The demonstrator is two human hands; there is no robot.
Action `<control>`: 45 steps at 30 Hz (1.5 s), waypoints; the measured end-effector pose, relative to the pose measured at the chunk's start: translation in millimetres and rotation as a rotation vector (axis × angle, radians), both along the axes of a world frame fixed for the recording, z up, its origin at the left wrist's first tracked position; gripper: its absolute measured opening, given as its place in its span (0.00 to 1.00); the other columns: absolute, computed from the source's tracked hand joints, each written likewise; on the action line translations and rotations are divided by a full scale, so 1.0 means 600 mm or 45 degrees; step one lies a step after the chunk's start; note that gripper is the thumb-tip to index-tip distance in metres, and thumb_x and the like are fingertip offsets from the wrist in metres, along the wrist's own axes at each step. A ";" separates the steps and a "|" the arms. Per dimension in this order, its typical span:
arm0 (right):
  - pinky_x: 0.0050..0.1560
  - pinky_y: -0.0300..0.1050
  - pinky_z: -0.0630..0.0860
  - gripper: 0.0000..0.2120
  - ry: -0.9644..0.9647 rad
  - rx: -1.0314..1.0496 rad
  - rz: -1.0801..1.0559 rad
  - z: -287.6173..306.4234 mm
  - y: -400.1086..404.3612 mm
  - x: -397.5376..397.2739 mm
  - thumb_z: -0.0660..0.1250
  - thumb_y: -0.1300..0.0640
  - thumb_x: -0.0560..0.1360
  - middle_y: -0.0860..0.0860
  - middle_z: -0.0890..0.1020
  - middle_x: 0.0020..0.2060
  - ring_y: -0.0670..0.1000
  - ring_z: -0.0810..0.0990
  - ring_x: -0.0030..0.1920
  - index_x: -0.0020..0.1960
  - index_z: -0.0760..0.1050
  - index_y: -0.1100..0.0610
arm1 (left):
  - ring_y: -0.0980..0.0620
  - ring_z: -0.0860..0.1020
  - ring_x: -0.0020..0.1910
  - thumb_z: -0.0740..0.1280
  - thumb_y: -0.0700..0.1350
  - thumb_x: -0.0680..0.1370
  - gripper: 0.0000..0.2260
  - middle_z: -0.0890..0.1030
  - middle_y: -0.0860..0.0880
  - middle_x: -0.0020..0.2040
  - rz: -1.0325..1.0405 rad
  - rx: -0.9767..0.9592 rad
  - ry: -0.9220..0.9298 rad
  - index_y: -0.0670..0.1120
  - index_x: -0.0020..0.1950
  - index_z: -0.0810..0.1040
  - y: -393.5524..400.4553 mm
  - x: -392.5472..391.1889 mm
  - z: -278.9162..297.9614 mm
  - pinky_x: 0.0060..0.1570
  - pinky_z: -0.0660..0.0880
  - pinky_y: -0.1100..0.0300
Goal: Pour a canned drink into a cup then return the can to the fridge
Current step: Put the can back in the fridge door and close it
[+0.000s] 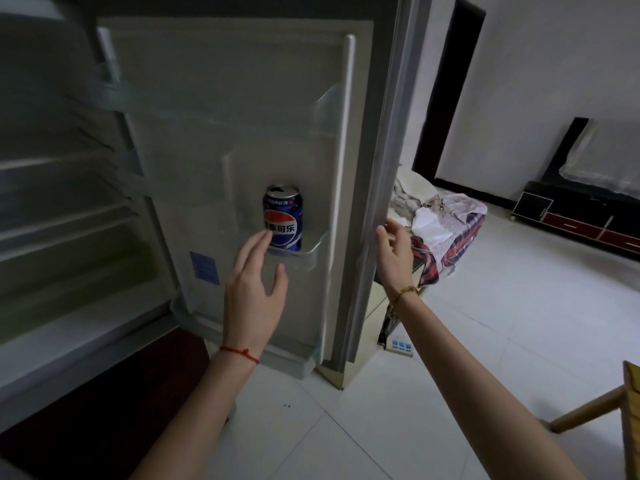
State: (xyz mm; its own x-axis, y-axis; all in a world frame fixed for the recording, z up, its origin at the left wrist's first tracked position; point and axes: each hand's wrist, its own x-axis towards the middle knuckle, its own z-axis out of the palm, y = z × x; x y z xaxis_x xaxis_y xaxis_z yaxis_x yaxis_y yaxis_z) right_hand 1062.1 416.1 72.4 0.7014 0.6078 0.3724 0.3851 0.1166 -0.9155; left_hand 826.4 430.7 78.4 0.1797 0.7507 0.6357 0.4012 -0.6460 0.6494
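Observation:
A blue Pepsi can (283, 216) stands upright in the clear shelf (311, 252) on the inside of the open fridge door (242, 133). The can's top is opened. My left hand (254, 289) hovers just below and left of the can with fingers spread, its fingertips close to the can's lower edge, holding nothing. My right hand (394, 252) reaches at the door's outer edge (374, 202) with fingers loosely curved. Whether it touches the edge is unclear. No cup is in view.
The fridge interior (62, 209) with bare shelves lies to the left. A dark mat (104, 403) sits below it. Right of the door stands a seat covered in cloths (440, 223), a power strip (401, 348) on the white floor, a dark TV cabinet (581, 216) and a wooden chair (595, 407).

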 end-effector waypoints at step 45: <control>0.76 0.53 0.58 0.29 -1.085 0.306 0.973 -0.059 -0.120 -0.553 0.60 0.59 0.80 0.50 0.58 0.77 0.50 0.54 0.78 0.78 0.54 0.55 | 0.55 0.60 0.76 0.57 0.52 0.82 0.24 0.60 0.55 0.78 0.436 -0.519 -0.217 0.54 0.78 0.56 -0.211 -0.411 -0.074 0.74 0.62 0.51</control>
State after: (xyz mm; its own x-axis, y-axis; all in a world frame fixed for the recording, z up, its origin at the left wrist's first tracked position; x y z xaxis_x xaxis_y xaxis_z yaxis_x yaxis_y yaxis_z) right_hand 730.4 344.0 36.9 -0.3484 0.6135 0.7087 0.6187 0.7185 -0.3179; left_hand 579.6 303.8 34.2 -0.1977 0.9394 0.2802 0.4113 -0.1800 0.8936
